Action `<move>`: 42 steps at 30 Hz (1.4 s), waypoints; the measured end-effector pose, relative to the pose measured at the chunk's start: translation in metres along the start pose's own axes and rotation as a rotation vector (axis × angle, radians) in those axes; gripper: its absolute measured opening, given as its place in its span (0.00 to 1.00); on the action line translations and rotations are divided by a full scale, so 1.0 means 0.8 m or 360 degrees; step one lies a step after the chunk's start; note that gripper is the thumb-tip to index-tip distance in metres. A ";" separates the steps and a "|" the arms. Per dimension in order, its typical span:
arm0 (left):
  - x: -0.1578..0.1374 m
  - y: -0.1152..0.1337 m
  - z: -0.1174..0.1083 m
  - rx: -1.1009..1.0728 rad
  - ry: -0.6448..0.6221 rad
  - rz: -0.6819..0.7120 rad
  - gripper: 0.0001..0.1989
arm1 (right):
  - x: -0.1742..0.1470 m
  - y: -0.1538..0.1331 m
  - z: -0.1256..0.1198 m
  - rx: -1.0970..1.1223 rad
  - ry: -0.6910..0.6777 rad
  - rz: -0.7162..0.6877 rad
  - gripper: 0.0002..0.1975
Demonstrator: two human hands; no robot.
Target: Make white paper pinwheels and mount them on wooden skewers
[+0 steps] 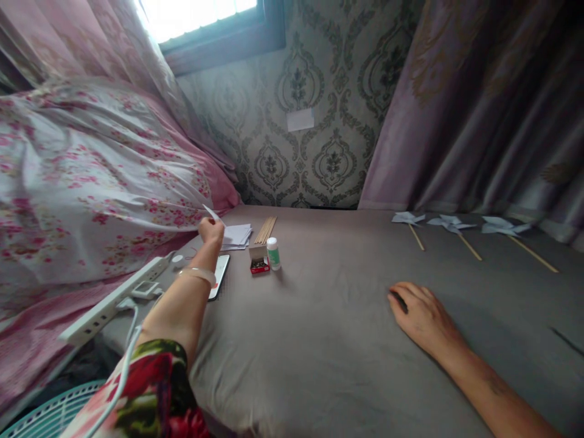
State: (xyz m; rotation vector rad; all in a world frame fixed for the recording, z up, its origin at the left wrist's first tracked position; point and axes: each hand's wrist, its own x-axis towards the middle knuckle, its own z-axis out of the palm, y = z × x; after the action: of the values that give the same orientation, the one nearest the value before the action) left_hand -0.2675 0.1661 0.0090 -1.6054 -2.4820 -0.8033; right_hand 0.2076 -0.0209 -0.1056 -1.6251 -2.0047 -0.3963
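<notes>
My left hand (pixel 212 230) is reached out to the left, pinching a thin sheet of white paper (pixel 211 213). Just beside it lies a stack of white paper (pixel 237 235) on the grey cloth. My right hand (pixel 420 316) rests palm down on the cloth, its fingers loosely bent and a dark gap showing by the thumb. Nearest beyond that hand is a white paper pinwheel (pixel 408 218) on a wooden stick, with two more pinwheels (pixel 451 224) (pixel 504 225) to its right.
Thin wooden sticks (pixel 266 230), a small red box (pixel 260 265) of dark bits and a green-labelled white bottle (pixel 273 253) stand left of centre. A phone (pixel 220 277) lies partly under my left forearm. A power strip (pixel 114 298) with cables runs along the left edge.
</notes>
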 end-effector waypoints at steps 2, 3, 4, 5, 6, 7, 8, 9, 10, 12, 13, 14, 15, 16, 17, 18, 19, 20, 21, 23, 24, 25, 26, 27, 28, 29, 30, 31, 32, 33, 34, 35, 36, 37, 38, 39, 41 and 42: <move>-0.006 0.016 -0.010 -0.0058 0.0241 -0.0121 0.20 | 0.001 -0.001 -0.001 -0.0015 0.0001 -0.0001 0.14; -0.009 0.026 -0.014 -0.0125 0.0363 -0.0157 0.20 | 0.001 -0.002 -0.001 -0.0023 0.0001 0.0001 0.14; -0.014 0.037 -0.017 -0.0222 0.0476 -0.0159 0.19 | 0.001 -0.002 -0.002 -0.0031 -0.0002 0.0003 0.14; -0.021 0.048 -0.020 -0.0381 0.0598 -0.0142 0.17 | 0.002 -0.004 -0.003 -0.0039 -0.0010 0.0006 0.14; -0.028 0.059 -0.021 -0.0552 0.0687 -0.0103 0.15 | 0.002 -0.005 -0.005 -0.0048 -0.0022 0.0013 0.14; -0.036 0.071 -0.022 -0.0706 0.0729 -0.0048 0.13 | 0.003 -0.006 -0.006 -0.0059 -0.0038 0.0023 0.14; -0.046 0.082 -0.023 -0.0829 0.0739 0.0005 0.12 | 0.003 -0.007 -0.008 -0.0070 -0.0057 0.0037 0.14; -0.057 0.093 -0.023 -0.0915 0.0725 0.0058 0.12 | 0.004 -0.009 -0.010 -0.0078 -0.0079 0.0053 0.14; -0.068 0.104 -0.023 -0.0976 0.0702 0.0099 0.12 | 0.004 -0.010 -0.012 -0.0083 -0.0103 0.0068 0.14; -0.094 0.124 -0.023 -0.1060 0.0655 0.0177 0.12 | 0.005 -0.013 -0.016 -0.0087 -0.0142 0.0102 0.14; -0.107 0.133 -0.023 -0.1101 0.0648 0.0235 0.12 | 0.005 -0.014 -0.017 -0.0085 -0.0158 0.0117 0.14; -0.121 0.142 -0.022 -0.1129 0.0655 0.0302 0.11 | 0.006 -0.014 -0.018 -0.0080 -0.0171 0.0132 0.14; -0.135 0.150 -0.021 -0.1140 0.0668 0.0368 0.09 | 0.006 -0.015 -0.019 -0.0073 -0.0183 0.0150 0.13; -0.149 0.157 -0.019 -0.1160 0.0679 0.0453 0.08 | 0.007 -0.015 -0.019 -0.0065 -0.0193 0.0166 0.13; -0.163 0.165 -0.016 -0.1209 0.0720 0.0529 0.06 | 0.007 -0.015 -0.020 -0.0056 -0.0200 0.0179 0.12; -0.176 0.172 -0.013 -0.1261 0.0719 0.0652 0.04 | 0.007 -0.015 -0.020 -0.0046 -0.0202 0.0188 0.12; -0.189 0.178 -0.008 -0.1312 0.0710 0.0769 0.03 | 0.007 -0.014 -0.020 -0.0036 -0.0200 0.0194 0.11; -0.200 0.184 -0.002 -0.1350 0.0696 0.0863 0.02 | 0.007 -0.014 -0.020 -0.0024 -0.0194 0.0199 0.11; -0.211 0.190 0.005 -0.1375 0.0669 0.0935 0.02 | 0.007 -0.013 -0.020 -0.0011 -0.0188 0.0201 0.11; -0.229 0.200 0.019 -0.1416 0.0606 0.1011 0.02 | 0.007 -0.013 -0.022 0.0015 -0.0177 0.0205 0.10; -0.237 0.204 0.027 -0.1434 0.0571 0.1029 0.02 | 0.007 -0.013 -0.022 0.0024 -0.0171 0.0208 0.10; -0.245 0.207 0.034 -0.1451 0.0537 0.1044 0.03 | 0.007 -0.013 -0.023 0.0031 -0.0166 0.0208 0.10; -0.252 0.210 0.040 -0.1463 0.0506 0.1058 0.03 | 0.007 -0.013 -0.024 0.0038 -0.0164 0.0210 0.10; -0.258 0.212 0.046 -0.1470 0.0480 0.1073 0.03 | 0.007 -0.014 -0.025 0.0043 -0.0162 0.0217 0.10; -0.264 0.214 0.051 -0.1472 0.0454 0.1089 0.03 | 0.008 -0.014 -0.026 0.0047 -0.0159 0.0228 0.10; -0.269 0.216 0.055 -0.1472 0.0428 0.1106 0.03 | 0.008 -0.015 -0.027 0.0053 -0.0159 0.0240 0.09; -0.274 0.217 0.059 -0.1470 0.0403 0.1121 0.03 | 0.009 -0.015 -0.028 0.0060 -0.0162 0.0250 0.09; -0.278 0.217 0.062 -0.1465 0.0380 0.1135 0.04 | 0.010 -0.015 -0.029 0.0072 -0.0164 0.0264 0.10; -0.281 0.217 0.065 -0.1455 0.0358 0.1147 0.04 | 0.011 -0.015 -0.030 0.0094 -0.0159 0.0281 0.10; -0.284 0.217 0.067 -0.1442 0.0340 0.1159 0.04 | 0.012 -0.015 -0.031 0.0136 -0.0141 0.0304 0.10; -0.287 0.216 0.069 -0.1424 0.0327 0.1175 0.04 | 0.014 -0.014 -0.032 0.0201 -0.0105 0.0331 0.11; -0.288 0.215 0.071 -0.1405 0.0317 0.1195 0.04 | 0.016 -0.014 -0.032 0.0290 -0.0047 0.0364 0.11; -0.290 0.214 0.072 -0.1387 0.0306 0.1225 0.03 | 0.018 -0.013 -0.033 0.0401 0.0028 0.0405 0.12; -0.291 0.212 0.072 -0.1371 0.0292 0.1261 0.03 | 0.020 -0.013 -0.033 0.0533 0.0107 0.0457 0.12; -0.293 0.211 0.073 -0.1353 0.0275 0.1300 0.03 | 0.022 -0.013 -0.034 0.0683 0.0169 0.0516 0.12; -0.294 0.210 0.073 -0.1331 0.0255 0.1339 0.03 | 0.023 -0.014 -0.034 0.0850 0.0207 0.0589 0.13; -0.297 0.207 0.072 -0.1281 0.0219 0.1412 0.03 | 0.027 -0.016 -0.035 0.1232 0.0201 0.0782 0.18; -0.299 0.207 0.071 -0.1255 0.0207 0.1450 0.04 | 0.028 -0.018 -0.036 0.1436 0.0173 0.0885 0.20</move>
State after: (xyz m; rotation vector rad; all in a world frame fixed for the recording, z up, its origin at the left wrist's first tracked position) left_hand -0.0046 0.0463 -0.0571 -2.4369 -1.0734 -1.6675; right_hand 0.1968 -0.0214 -0.0681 -1.3981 -1.2452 0.5437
